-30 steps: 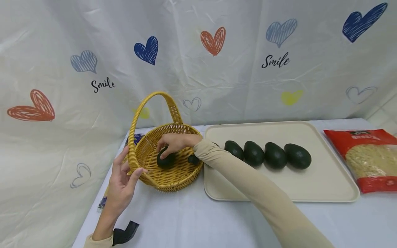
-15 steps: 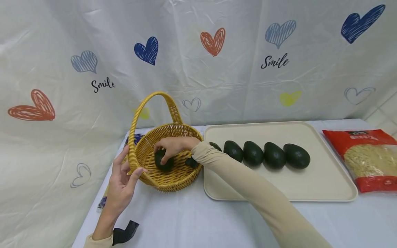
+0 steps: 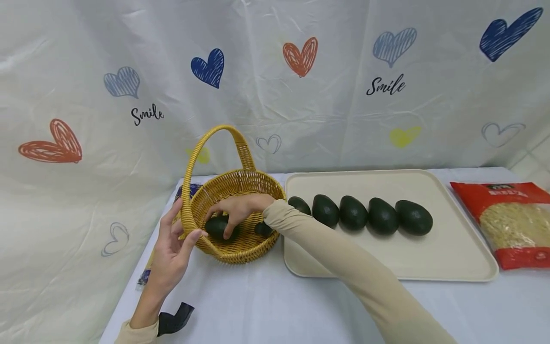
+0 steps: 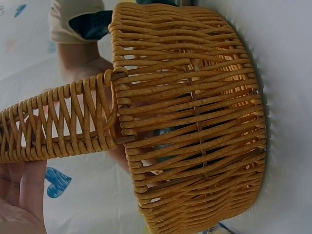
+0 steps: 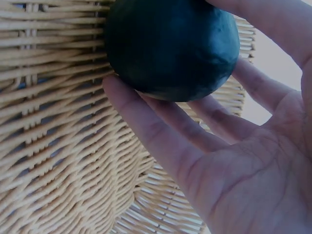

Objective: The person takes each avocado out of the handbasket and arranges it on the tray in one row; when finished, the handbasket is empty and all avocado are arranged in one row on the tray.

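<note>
A yellow wicker basket [image 3: 241,257] with a tall arched handle stands left of the tray in the head view. My left hand [image 3: 168,258] holds it at the left, thumb at the rim by the foot of the handle. Inside the basket, my right hand [image 3: 240,209] grips a dark green avocado [image 3: 216,226] lying on its side near the left wall. In the right wrist view, the fingers [image 5: 146,122] reach under and around the avocado [image 5: 170,44]. The left wrist view has the basket's woven wall [image 4: 195,117], with the avocado partly visible through gaps.
A cream tray [image 3: 451,253] right of the basket bears a row of several avocados [image 3: 353,213]; my right forearm crosses its near left part. A red bag [image 3: 511,224] with pale yellow contents lies at the far right. Partly hidden behind the basket is a blue-and-yellow package [image 3: 143,277].
My right hand has moved left inside the basket, and the avocado has shifted left and turned sideways. The forearm uncovered another avocado on the tray's left. My left hand keeps its hold.
</note>
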Available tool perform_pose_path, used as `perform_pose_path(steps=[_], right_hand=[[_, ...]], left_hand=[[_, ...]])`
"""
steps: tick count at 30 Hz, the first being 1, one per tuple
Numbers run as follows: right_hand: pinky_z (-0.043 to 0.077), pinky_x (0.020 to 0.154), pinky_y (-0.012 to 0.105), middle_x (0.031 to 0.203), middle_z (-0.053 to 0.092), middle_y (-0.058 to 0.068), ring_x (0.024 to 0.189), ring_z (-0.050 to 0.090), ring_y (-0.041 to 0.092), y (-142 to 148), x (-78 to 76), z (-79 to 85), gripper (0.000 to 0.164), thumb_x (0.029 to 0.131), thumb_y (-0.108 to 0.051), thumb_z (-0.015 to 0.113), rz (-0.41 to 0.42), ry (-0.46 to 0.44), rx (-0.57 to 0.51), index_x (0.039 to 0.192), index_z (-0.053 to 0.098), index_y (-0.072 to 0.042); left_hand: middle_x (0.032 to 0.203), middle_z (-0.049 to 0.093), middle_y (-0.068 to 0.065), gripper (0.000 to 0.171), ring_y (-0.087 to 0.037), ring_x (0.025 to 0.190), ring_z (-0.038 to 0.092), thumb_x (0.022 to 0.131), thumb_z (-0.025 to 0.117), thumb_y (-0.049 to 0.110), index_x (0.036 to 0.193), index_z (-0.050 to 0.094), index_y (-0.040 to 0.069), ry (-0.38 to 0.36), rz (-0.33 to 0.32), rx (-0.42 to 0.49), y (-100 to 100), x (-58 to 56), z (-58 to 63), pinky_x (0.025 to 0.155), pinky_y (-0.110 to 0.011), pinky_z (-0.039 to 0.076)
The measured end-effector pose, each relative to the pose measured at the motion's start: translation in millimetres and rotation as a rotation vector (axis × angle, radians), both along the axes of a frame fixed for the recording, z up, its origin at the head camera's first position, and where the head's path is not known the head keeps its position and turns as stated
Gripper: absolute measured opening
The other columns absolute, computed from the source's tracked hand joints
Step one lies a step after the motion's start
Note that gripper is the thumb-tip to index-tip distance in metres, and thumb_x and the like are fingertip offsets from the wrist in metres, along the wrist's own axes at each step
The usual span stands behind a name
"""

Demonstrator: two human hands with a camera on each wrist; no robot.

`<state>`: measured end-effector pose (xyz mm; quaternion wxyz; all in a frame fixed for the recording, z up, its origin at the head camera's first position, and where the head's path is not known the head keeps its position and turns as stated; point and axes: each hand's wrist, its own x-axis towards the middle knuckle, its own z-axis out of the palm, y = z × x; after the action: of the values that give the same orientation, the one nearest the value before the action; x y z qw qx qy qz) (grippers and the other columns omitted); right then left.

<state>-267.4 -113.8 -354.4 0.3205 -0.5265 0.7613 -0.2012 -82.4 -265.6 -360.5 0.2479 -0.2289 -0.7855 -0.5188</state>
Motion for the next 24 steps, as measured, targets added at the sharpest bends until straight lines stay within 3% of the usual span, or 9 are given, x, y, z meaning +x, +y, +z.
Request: perform_pose_path(steps=[9,15,20,24], right_hand=[[0.043,0.106,0.024,0.143,0.059,0.003,0.128,0.054,0.017,1.8,2.7,4.3,0.066,0.088,-0.014,0.086,0.061,0.071,0.016,0.148,0.059,-0.014],[0.044,0.105,0.025,0.140,0.058,0.000,0.123,0.054,0.013,9.5,1.7,8.4,0.065,0.088,-0.013,0.085,0.082,0.051,0.047,0.148,0.058,-0.015],[0.043,0.109,0.028,0.146,0.056,0.002,0.129,0.052,0.014,26.3,-0.1,22.3,0.066,0.090,-0.011,0.081,0.108,0.049,0.024,0.151,0.055,-0.013],[0.046,0.105,0.028,0.147,0.056,0.003,0.130,0.053,0.017,55.5,-2.1,37.4,0.066,0.090,-0.009,0.080,0.084,0.049,-0.052,0.151,0.055,-0.012]], left_hand=[[0.114,0.066,0.007,0.074,-0.004,0.104,0.068,0.100,0.057,-0.013,0.163,0.021,0.001,0.014,-0.019,0.006,2.1,-2.1,1.5,0.090,-0.014,0.053],[0.113,0.065,0.009,0.074,-0.002,0.101,0.068,0.101,0.057,-0.014,0.164,0.021,0.002,0.010,-0.025,0.003,2.8,-0.8,1.9,0.089,-0.014,0.054],[0.110,0.066,0.010,0.076,-0.002,0.101,0.068,0.100,0.057,-0.016,0.164,0.021,0.002,-0.003,-0.013,-0.004,2.0,1.6,1.6,0.091,-0.013,0.053],[0.107,0.068,0.010,0.076,-0.002,0.101,0.067,0.100,0.057,-0.015,0.164,0.021,0.002,0.003,0.000,-0.011,0.3,2.4,1.7,0.091,-0.013,0.052]])
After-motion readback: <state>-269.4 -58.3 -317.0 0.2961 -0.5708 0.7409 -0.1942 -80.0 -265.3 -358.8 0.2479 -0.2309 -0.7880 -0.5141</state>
